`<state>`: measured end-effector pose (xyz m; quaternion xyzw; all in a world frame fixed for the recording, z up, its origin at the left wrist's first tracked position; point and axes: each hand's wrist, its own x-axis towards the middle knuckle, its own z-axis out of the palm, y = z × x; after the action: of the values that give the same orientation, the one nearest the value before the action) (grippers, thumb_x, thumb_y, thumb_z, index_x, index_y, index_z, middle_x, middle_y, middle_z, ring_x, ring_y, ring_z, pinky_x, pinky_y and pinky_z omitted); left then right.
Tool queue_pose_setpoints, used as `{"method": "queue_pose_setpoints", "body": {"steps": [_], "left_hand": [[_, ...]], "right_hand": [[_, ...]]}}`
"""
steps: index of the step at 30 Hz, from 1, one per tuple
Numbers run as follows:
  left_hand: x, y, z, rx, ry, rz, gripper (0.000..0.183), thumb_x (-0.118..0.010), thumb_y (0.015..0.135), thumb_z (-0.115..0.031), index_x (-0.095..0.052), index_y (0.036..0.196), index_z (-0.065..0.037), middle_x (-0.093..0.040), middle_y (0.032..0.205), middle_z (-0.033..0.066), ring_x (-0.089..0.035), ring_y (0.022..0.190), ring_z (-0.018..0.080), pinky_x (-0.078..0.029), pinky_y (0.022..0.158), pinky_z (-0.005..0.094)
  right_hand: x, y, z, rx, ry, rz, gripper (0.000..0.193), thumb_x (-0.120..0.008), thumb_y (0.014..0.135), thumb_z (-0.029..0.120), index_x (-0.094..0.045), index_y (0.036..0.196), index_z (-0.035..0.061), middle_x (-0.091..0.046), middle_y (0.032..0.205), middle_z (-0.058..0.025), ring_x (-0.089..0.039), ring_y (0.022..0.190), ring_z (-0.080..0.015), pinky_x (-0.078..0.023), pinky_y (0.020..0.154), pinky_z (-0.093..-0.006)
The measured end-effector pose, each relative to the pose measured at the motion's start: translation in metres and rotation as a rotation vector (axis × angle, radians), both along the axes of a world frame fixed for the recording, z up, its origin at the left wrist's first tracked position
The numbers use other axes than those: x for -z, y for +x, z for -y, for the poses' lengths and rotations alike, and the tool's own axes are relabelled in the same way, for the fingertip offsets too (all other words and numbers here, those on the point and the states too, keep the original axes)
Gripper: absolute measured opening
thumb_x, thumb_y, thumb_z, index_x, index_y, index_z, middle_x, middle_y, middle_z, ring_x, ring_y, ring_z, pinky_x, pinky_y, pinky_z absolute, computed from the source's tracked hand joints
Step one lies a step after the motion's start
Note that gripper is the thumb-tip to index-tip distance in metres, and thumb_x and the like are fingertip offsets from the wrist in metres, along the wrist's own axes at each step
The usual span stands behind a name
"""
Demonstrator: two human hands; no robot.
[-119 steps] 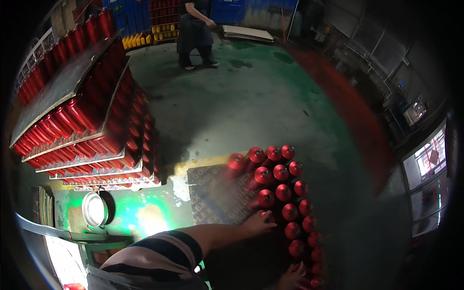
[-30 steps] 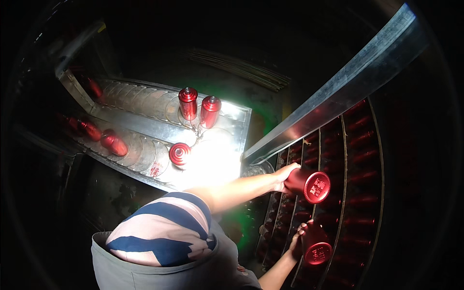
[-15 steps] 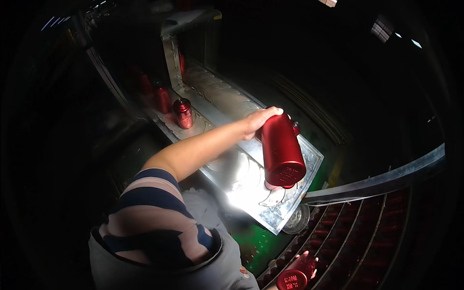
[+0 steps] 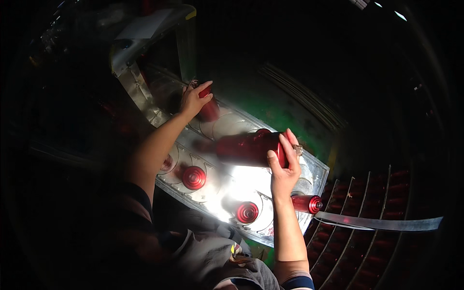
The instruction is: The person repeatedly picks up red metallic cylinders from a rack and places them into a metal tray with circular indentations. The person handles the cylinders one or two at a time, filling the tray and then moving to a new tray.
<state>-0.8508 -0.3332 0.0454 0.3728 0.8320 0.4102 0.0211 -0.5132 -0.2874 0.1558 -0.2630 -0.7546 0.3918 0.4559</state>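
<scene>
At the far side of a brightly lit metal conveyor [image 4: 316,170], my left hand [image 4: 194,100] is closed around the upper part of a red bottle [image 4: 210,111]. My right hand [image 4: 286,166] grips the end of a larger-looking red bottle [image 4: 249,149], held almost level above the conveyor. Two red bottles with ringed tops, one near the middle [image 4: 194,178] and one nearer me [image 4: 247,212], stand on the near row. Another red bottle [image 4: 304,203] lies tilted at the right end, its ringed end outward.
A metal strip [image 4: 386,223] juts out from the conveyor's right end. Below it, a rack with rods [image 4: 357,241] holds rows of dark red bottles. A metal frame [image 4: 137,87] arches over the conveyor's far left. Glare whitens the middle of the surface.
My left hand has moved far left from the right end to another bottle. My right hand has risen from the rack to above the conveyor with a bottle. The view has shifted.
</scene>
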Motion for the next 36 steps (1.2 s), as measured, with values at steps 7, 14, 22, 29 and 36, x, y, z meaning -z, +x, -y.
{"method": "queue_pose_setpoints", "body": {"steps": [7,14,22,29,36], "left_hand": [[0.073,-0.005,-0.023,0.072,0.073,-0.073,0.05,-0.076,0.08,-0.027,-0.067,0.129,-0.035,-0.04,0.152,0.0167,-0.047,0.126,0.0427,-0.042,0.109,0.0448],[0.065,0.02,-0.015,0.076,0.034,-0.044,0.045,-0.074,0.083,-0.023,-0.069,0.125,-0.036,-0.026,0.161,0.0153,-0.033,0.139,0.0419,-0.04,0.112,0.0442],[-0.048,0.116,-0.002,0.217,0.675,-0.237,0.036,-0.07,0.085,-0.013,-0.071,0.121,-0.015,-0.053,0.144,0.0074,-0.052,0.126,0.0307,-0.045,0.105,0.0415],[-0.113,0.376,0.02,0.997,0.92,0.319,0.02,-0.067,0.087,-0.009,-0.068,0.107,-0.006,-0.062,0.107,0.0078,-0.06,0.104,0.0248,-0.049,0.091,0.0357],[-0.108,0.6,0.037,1.54,0.662,0.478,0.028,-0.068,0.089,-0.019,-0.069,0.112,-0.004,-0.066,0.115,0.0079,-0.063,0.107,0.0262,-0.051,0.093,0.0366]], "right_hand": [[0.141,-0.163,-0.043,-0.078,0.303,0.381,0.043,-0.083,0.071,0.011,-0.077,0.112,0.0219,-0.051,0.144,-0.0086,-0.043,0.124,-0.0382,-0.037,0.109,-0.045],[0.158,-0.146,-0.05,-0.07,0.198,0.632,0.054,-0.081,0.079,0.014,-0.068,0.13,0.0258,-0.021,0.16,-0.0275,-0.027,0.14,-0.0478,-0.032,0.114,-0.0509],[0.033,-0.032,-0.019,-0.406,-0.062,0.279,0.046,-0.069,0.082,-0.002,-0.064,0.128,0.001,-0.049,0.145,-0.0218,-0.048,0.133,-0.0326,-0.041,0.109,-0.0408],[0.017,0.193,0.041,-0.108,0.221,0.108,0.029,-0.066,0.086,-0.006,-0.068,0.115,-0.0002,-0.061,0.124,-0.0123,-0.064,0.106,-0.0204,-0.055,0.088,-0.0304],[0.004,0.427,0.115,0.2,0.227,0.047,0.022,-0.071,0.08,-0.003,-0.072,0.102,0.0003,-0.069,0.114,-0.0096,-0.067,0.099,-0.0227,-0.054,0.085,-0.0321]]}}
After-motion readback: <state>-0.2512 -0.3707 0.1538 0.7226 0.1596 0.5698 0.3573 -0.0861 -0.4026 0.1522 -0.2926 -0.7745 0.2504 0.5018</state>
